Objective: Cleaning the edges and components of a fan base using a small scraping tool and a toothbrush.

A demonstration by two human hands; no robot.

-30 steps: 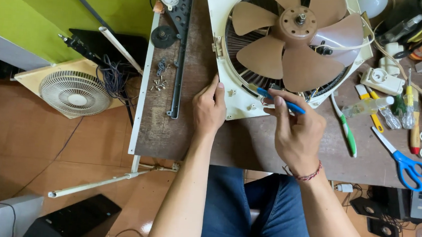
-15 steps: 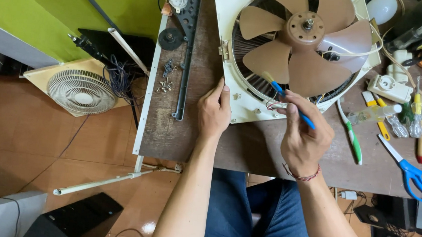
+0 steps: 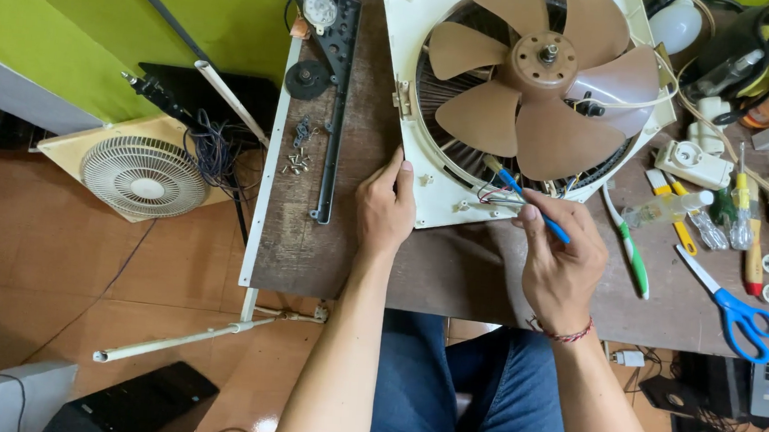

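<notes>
Blue tool (image 3: 530,204) now deeper among wires (image 3: 494,195)

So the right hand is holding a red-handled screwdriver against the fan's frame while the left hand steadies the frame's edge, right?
Not quite: the screwdriver in the right hand has a blue handle, not red. The head view shows it pointed at the wires on the lower part of the fan's frame, while the left hand steadies the frame's edge.
</notes>
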